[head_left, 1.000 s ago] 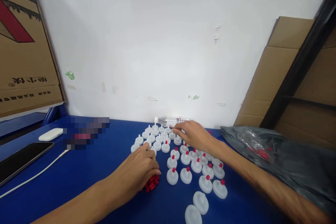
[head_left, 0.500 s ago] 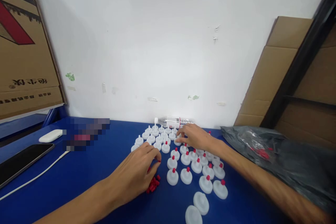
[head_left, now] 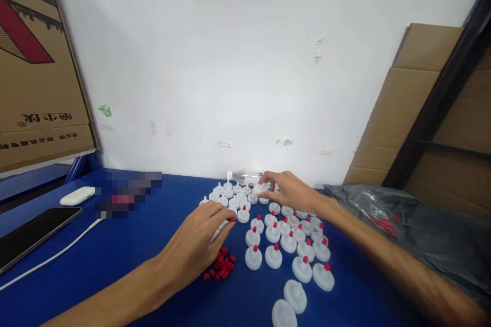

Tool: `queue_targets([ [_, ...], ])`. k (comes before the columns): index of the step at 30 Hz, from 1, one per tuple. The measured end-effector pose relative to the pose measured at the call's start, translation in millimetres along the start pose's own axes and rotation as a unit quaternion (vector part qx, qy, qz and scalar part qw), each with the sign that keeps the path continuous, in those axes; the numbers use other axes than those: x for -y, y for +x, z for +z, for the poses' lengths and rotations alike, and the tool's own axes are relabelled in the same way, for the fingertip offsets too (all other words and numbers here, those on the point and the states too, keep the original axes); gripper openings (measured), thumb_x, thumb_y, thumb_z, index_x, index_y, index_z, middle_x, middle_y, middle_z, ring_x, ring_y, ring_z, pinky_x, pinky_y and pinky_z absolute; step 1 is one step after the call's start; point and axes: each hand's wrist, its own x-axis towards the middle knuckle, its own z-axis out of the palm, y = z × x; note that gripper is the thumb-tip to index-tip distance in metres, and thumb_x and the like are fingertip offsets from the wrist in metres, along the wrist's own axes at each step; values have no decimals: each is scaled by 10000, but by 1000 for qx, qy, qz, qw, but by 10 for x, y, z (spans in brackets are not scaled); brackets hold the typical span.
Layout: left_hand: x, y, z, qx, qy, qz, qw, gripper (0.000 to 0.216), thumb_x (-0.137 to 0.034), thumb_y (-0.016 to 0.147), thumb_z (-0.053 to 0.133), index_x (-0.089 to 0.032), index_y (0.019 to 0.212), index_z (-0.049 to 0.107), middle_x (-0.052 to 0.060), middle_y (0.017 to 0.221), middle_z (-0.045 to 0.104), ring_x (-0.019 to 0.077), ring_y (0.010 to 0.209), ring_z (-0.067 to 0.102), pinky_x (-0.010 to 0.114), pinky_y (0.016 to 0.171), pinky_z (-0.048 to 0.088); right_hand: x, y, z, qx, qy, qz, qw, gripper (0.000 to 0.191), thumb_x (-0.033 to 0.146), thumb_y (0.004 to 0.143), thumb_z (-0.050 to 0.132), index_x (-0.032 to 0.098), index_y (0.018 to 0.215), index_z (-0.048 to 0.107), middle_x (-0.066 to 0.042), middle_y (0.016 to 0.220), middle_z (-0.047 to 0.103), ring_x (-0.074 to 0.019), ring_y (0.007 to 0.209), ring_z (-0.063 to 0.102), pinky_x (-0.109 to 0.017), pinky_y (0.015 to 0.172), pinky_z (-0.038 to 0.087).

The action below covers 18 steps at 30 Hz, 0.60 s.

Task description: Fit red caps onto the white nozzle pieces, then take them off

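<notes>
Blue tabletop (head_left: 146, 237) underlies the palm-down left hand (head_left: 201, 226) pinching a red cap (head_left: 230, 219); right hand (head_left: 287, 190) curls, grip unclear, over upward-pointing white nozzles (head_left: 228, 193).

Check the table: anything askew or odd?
A clear bottle lies on its side by the wall. The two nearest white pieces are uncapped, while those just behind wear red caps. No liquid spill shows.

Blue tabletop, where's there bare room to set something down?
Bare: between white cable and left hand; and between the red cap pile and the two nearest white spouted lids. Crowded: by the plastic bottle, where lids cluster around the right hand.
</notes>
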Motion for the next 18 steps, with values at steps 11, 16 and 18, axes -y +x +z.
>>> queue_targets([
  [11, 94, 32, -54, -79, 35, 52, 995, 137, -210, 1037, 589, -202, 1147, 671, -2, 1006, 755, 172, 875, 653, 339, 811, 415, 513, -107, -53, -19, 19, -122, 992, 339, 484, 951, 693, 268, 1213, 681, -50, 1149, 694, -191, 881, 660, -334, 769, 503],
  [16, 83, 29, -70, -94, 35, 61, 993, 135, -211, 1043, 575, -204, 1079, 705, 5, 988, 753, 169, 850, 643, 336, 775, 408, 651, -142, -6, -31, 6, -114, 993, 371, 489, 921, 733, 224, 1169, 658, -43, 1004, 754, -207, 822, 699, -321, 709, 501],
  [18, 82, 30, -69, -109, 40, 64, 991, 145, -221, 1046, 570, -197, 1077, 710, 10, 971, 756, 169, 831, 642, 334, 759, 410, 670, -150, 2, -39, 0, -108, 993, 366, 473, 909, 753, 211, 1150, 669, -45, 946, 765, -211, 798, 709, -312, 686, 500],
])
